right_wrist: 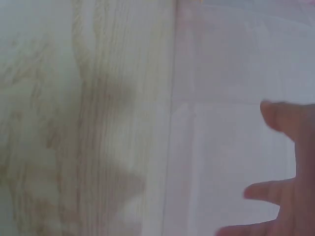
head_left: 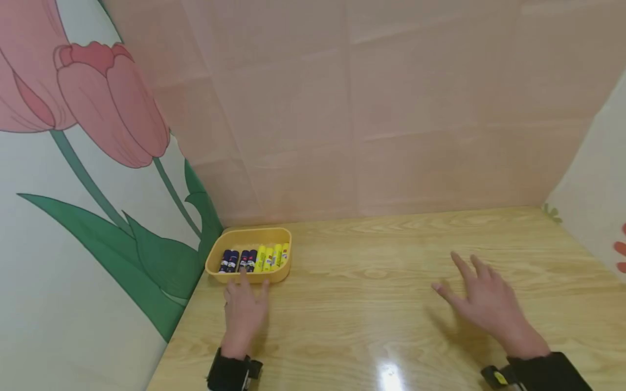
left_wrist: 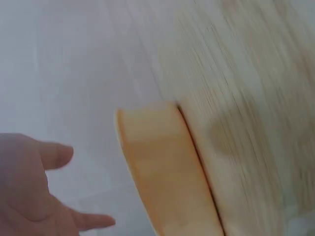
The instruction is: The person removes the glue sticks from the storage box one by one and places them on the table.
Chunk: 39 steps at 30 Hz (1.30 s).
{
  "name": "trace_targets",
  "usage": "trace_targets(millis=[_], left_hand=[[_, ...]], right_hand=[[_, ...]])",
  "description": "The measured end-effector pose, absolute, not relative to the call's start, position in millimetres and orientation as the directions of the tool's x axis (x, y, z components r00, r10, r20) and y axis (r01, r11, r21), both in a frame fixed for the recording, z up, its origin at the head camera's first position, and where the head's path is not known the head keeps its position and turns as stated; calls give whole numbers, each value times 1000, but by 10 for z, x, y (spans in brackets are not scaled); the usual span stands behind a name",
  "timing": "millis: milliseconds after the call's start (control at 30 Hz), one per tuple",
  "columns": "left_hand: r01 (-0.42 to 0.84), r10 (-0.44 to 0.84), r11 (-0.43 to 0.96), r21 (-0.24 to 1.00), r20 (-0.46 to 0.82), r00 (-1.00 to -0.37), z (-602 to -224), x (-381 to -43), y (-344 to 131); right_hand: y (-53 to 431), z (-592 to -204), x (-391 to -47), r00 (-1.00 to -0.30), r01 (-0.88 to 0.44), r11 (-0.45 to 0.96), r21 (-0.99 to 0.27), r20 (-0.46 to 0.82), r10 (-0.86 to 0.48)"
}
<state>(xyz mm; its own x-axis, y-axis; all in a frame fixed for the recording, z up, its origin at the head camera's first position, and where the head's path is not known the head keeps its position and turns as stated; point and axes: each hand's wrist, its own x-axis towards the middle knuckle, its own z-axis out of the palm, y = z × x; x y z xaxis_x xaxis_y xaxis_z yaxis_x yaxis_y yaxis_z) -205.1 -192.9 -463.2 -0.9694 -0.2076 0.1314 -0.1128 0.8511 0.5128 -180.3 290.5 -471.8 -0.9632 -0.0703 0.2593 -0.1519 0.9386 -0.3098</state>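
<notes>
A yellow plastic basket (head_left: 254,237) stands at the left of the table. Inside it, dark navy tubes (head_left: 233,262) with the look of glue sticks lie side by side on the left. Several bright yellow tubes (head_left: 269,259) fill the right half. My left hand (head_left: 245,309) is just in front of the basket, fingers spread, with a fingertip overlapping the front rim in the head view. The left wrist view shows the basket's outer wall (left_wrist: 167,172) beyond the spread fingers. Over the table's right side, my right hand (head_left: 494,304) has spread fingers and holds nothing.
The wood-grain table (head_left: 362,282) meets a creased pinkish backdrop (head_left: 391,108) at its far edge. A panel with painted tulips (head_left: 112,103) rises along the left, close beside the basket. Another pale panel (head_left: 594,190) bounds the right side.
</notes>
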Motion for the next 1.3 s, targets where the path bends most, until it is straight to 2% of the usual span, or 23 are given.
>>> trace_targets(millis=[233,400,733,1067,1300], left_hand=[[-226,-342,813,537,125,-931,-4647,-2235,-2233],[-249,-396,794,555,161,-904,-4657,-2418,-2415],[-340,-479,773,535,141,-867,-4708,-2728,-2717],[-334,-462,809,483,173,-870,-4771,-2838,-2907],[-332,-445,812,480,140,-885,-4759,-2895,-2986]], right_hand=[[2944,-4637,-1848,-987,-112,923,-369,153,-58],[2927,-4558,-1891,-989,-109,911,-399,137,-58],[2895,-4493,-1932,-994,-81,917,-390,98,-46],[2885,-4468,-2067,-991,-92,909,-408,127,-43],[2911,-4344,-2181,-989,-100,899,-426,140,-43]])
